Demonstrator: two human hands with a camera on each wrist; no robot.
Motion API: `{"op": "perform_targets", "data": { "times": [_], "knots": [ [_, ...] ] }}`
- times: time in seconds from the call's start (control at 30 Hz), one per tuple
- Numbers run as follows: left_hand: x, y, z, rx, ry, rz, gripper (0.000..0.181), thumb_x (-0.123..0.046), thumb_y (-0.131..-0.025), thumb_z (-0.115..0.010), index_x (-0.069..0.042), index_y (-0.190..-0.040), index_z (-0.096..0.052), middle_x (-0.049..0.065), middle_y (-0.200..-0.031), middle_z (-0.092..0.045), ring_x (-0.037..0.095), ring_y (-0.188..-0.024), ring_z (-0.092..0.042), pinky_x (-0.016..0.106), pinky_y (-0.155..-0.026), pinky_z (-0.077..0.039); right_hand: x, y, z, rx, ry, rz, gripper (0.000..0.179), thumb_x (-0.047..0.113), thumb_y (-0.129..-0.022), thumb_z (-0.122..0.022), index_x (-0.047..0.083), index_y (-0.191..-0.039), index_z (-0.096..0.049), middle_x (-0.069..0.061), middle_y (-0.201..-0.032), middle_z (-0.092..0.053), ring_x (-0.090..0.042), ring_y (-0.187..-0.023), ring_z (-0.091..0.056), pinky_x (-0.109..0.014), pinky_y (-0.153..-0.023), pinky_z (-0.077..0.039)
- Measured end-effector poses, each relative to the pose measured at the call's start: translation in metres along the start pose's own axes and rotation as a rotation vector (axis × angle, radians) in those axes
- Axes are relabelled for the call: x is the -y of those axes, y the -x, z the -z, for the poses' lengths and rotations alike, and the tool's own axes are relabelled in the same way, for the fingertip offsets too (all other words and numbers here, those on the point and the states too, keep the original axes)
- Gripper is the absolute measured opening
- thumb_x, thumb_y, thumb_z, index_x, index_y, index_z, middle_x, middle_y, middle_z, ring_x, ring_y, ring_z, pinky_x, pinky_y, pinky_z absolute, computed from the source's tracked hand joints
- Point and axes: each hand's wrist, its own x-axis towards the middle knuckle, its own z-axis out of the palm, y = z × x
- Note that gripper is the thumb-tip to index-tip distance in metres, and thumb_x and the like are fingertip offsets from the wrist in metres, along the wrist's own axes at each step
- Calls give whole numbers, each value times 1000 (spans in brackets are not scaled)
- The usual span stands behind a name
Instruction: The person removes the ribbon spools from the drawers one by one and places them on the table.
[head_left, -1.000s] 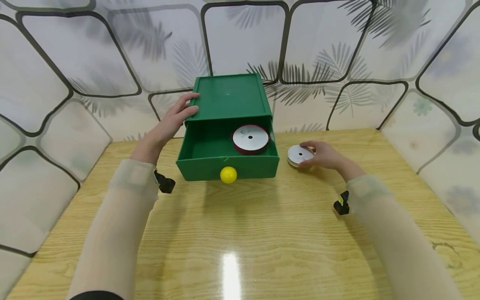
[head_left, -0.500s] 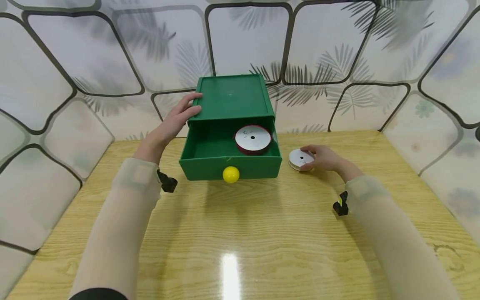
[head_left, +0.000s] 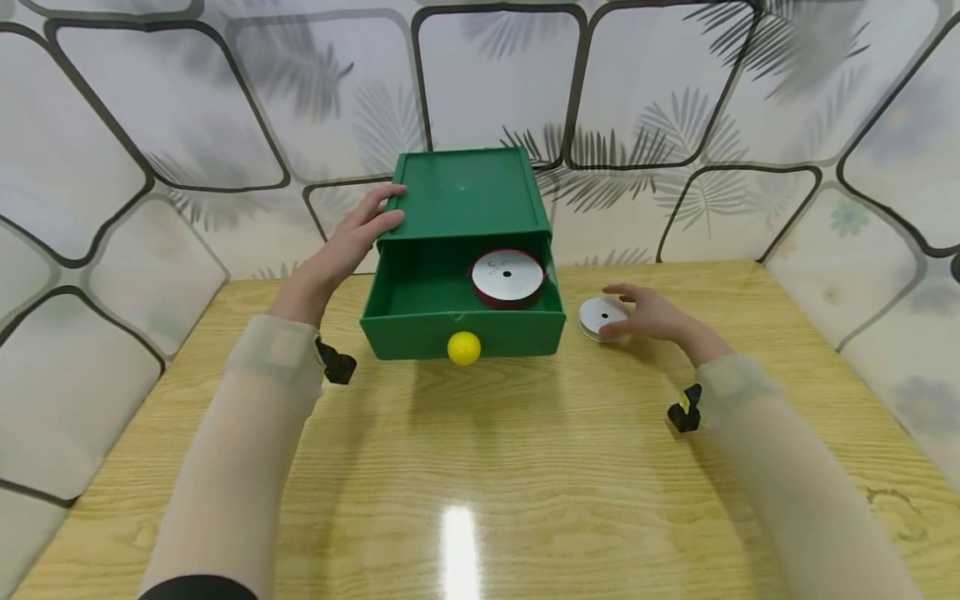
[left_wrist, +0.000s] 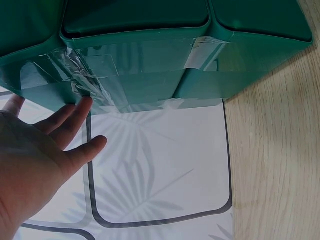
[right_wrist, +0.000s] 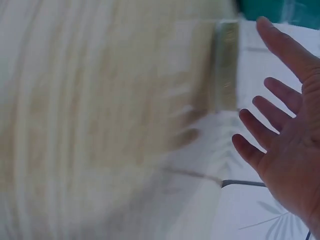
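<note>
Green drawer (head_left: 405, 340) gapes; hands (head_left: 341, 254) (head_left: 658, 319) flank it and spool (head_left: 596, 312).

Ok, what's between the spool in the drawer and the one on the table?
Between the big spool and the small spool, the head view shows just the drawer's side wall and a narrow strip of bare table.

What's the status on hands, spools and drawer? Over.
Left hand at green box's side. Right hand beside small spool, not gripping. Small spool on table; larger spool in open drawer. Nothing seen in the way.
</note>
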Motion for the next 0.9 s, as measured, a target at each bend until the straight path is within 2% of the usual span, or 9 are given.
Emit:
{"op": "perform_targets", "data": {
  "times": [0.1, 0.33, 0.47, 0.6, 0.8, 0.9],
  "knots": [
    [0, -1, 0, 2, 8, -9, 56, -33, -103, -42, -17, -154, -24, 16, -156, -21, 34, -140, -21, 57, -111, -15, 8, 4, 6, -40, -72, 34, 76, 26, -89, -74, -1, -148, -35, -26, -150, -31, -44, -136, -29, -59, -105, -29],
    [1, -1, 0, 3, 12, -15, 56, -32, -103, -42, -16, -154, -23, 16, -156, -20, 34, -140, -21, 56, -111, -15, 39, 17, 22, -164, -182, 176, 59, 18, -94, -66, -2, -144, -41, -23, -145, -41, -40, -131, -39, -59, -105, -29],
    [1, -1, -1, 1, 16, -12, 56, -32, -103, -42, -16, -154, -24, 16, -156, -21, 34, -140, -21, 56, -112, -14, 59, 27, 30, -256, -209, 243, 49, 13, -94, -65, 0, -138, -49, -19, -138, -50, -35, -125, -46, -54, -102, -34],
    [1, -1, -1, -1, 16, -9, 56, -32, -103, -42, -17, -154, -24, 16, -156, -21, 34, -140, -20, 56, -112, -13, 78, 35, 36, -327, -207, 308, 43, 12, -94, -66, 3, -135, -54, -14, -133, -55, -25, -119, -52, -45, -99, -40],
    [0, -1, -1, -6, 8, -3, 56, -33, -103, -42, -17, -154, -23, 16, -156, -20, 34, -141, -20, 57, -111, -14, 109, 46, 42, -357, -199, 431, 41, 8, -93, -67, 5, -132, -58, -8, -129, -59, -10, -114, -54, -26, -94, -42],
    [0, -1, -1, -8, 6, -2, 57, -33, -103, -42, -17, -154, -23, 17, -156, -20, 34, -141, -20, 57, -111, -13, 125, 50, 43, -345, -201, 478, 40, 7, -92, -68, 5, -131, -59, -6, -129, -59, -10, -115, -54, -25, -93, -41]
  ]
}}
